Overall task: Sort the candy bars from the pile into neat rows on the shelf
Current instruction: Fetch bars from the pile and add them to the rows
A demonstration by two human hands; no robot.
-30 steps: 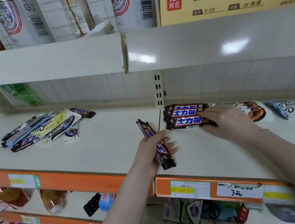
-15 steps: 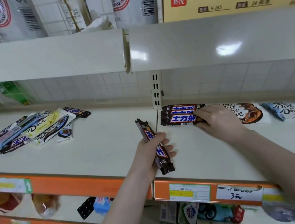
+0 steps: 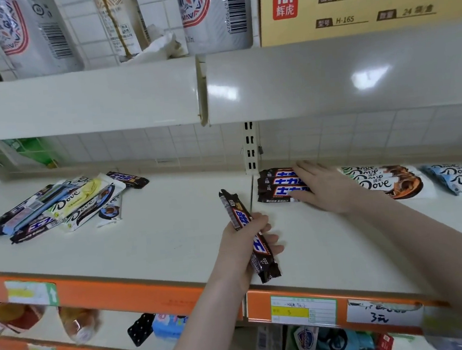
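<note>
Right, left hand [image 3: 245, 239] grips a Snickers bar [image 3: 250, 238] w/ fingers curled; right hand [image 3: 327, 187] lies flat, fingers straight, on the Snickers row [image 3: 277, 186], prob. pressing it.

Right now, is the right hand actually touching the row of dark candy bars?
Touching. The head view shows the right hand lying flat with straight fingers across the row of dark candy bars, covering their right ends.

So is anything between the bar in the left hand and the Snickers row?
Only bare shelf separates the held bar from the row, but the right hand lies flat across the row's right part.
</note>
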